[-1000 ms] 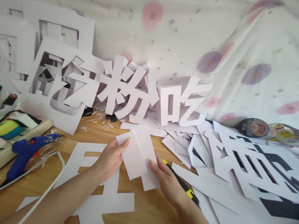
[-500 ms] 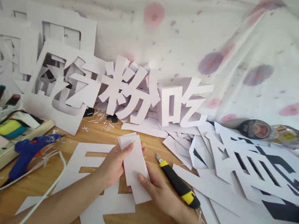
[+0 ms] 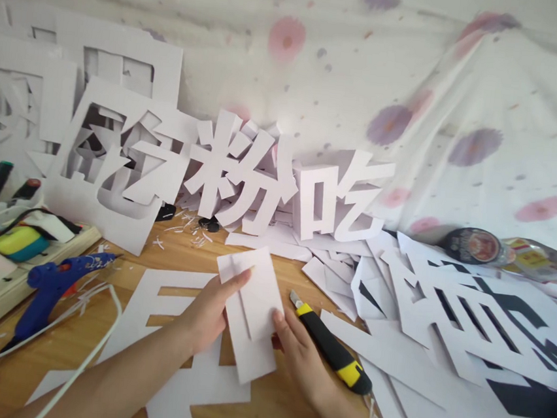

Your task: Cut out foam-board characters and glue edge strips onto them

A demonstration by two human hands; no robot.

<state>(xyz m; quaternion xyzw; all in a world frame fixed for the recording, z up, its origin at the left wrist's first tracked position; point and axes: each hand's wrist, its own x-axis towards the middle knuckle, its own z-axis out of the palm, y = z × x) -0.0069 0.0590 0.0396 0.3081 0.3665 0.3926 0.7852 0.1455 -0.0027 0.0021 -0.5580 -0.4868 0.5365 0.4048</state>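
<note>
Two overlapping white card strips (image 3: 260, 299) are held between my hands above the wooden table. My left hand (image 3: 212, 308) pinches their left side, thumb lying on top. At the right edge, my right hand (image 3: 297, 349) grips with thumb and fingers; part of its fingers is hidden behind the card. Beneath my left forearm lies a flat white cut-out character (image 3: 176, 383) with slots in it. Just right of my right hand rests a black and yellow utility knife (image 3: 329, 345), its blade pointing up and left.
A blue glue gun (image 3: 54, 286) lies left beside a power strip (image 3: 73, 245), with a white cable curving forward. Standing white letters (image 3: 242, 179) and a leaning stencil sheet (image 3: 124, 220) are behind. Paper sheets (image 3: 420, 374) and a bottle (image 3: 476, 246) occupy the right side.
The upper strip has shifted up and right over the lower one, so more of the lower strip shows. My right hand has moved slightly to the right edge.
</note>
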